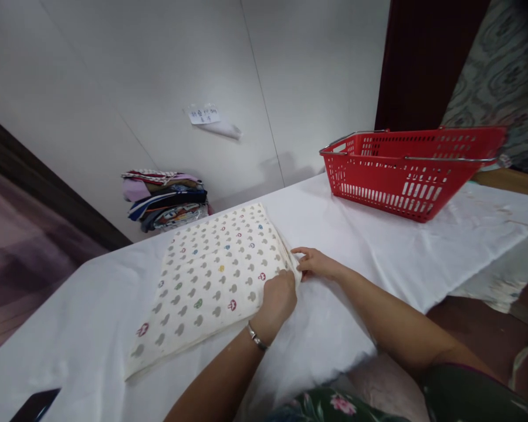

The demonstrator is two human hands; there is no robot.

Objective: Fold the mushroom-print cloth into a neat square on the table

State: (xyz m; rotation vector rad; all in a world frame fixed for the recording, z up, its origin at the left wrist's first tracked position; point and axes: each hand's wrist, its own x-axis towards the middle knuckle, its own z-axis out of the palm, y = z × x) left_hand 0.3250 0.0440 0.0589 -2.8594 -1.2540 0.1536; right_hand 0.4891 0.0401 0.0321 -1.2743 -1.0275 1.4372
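Note:
A folded cream cloth with small grey and coloured mushroom prints (206,275) lies flat on the white-covered table (356,246). My left hand (276,299), with a bracelet on its wrist, is closed on the cloth's near right corner. My right hand (313,262) pinches the same edge just to the right, fingers pressed on the fabric. Both hands meet at that corner.
A red plastic shopping basket (405,170) with metal handles stands at the table's far right. A stack of folded clothes (167,198) sits at the far edge by the white wall. A dark flat object (35,404) lies at the near left corner.

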